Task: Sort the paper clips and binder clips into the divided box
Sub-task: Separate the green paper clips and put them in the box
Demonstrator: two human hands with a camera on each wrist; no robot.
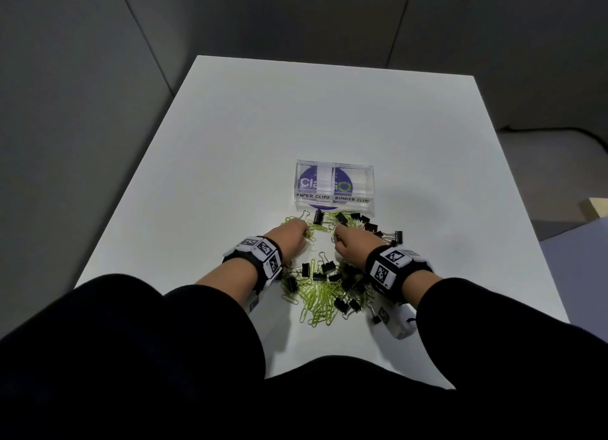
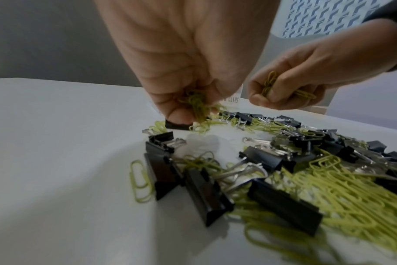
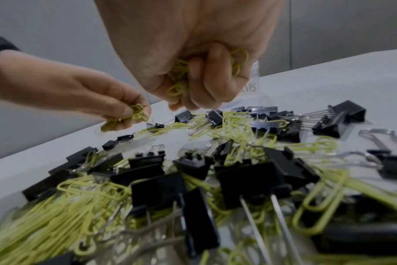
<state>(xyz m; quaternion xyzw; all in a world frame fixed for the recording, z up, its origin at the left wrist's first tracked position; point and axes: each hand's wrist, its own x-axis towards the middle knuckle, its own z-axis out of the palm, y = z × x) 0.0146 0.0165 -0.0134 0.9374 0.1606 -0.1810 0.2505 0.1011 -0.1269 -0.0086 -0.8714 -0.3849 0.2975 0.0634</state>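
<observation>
My left hand [image 1: 289, 239] sits just left of centre in the head view, fingers curled down and clamped on a small bunch of yellow-green paper clips [image 2: 196, 105]; in the left wrist view the bunch hangs from the fingertips at upper centre of the frame, just above the worktop [image 1: 230, 150]. My right hand [image 1: 353, 247] sits just right of centre in the head view, near the left hand but apart from it, fingers closed round a second bunch of paper clips [image 3: 178, 78]; in the right wrist view these show between the curled fingers at upper centre. The loose pile of paper clips [image 1: 320, 300] lies at lower centre of the head view, between my two wrists, mixed with black binder clips [image 1: 329, 268] with silver wire handles. More binder clips [image 1: 368, 226] lie in an arc right of centre, beyond my right hand, with further paper clips among them. The divided box [image 1: 334, 184] is clear plastic and stands at centre frame, directly above both hands and just beyond the far edge of the pile. Its front strip reads PAPER CLIPS on the left compartment and BINDER CLIPS on the right. A purple round label shows through the box. I cannot tell whether either compartment holds any clips.
</observation>
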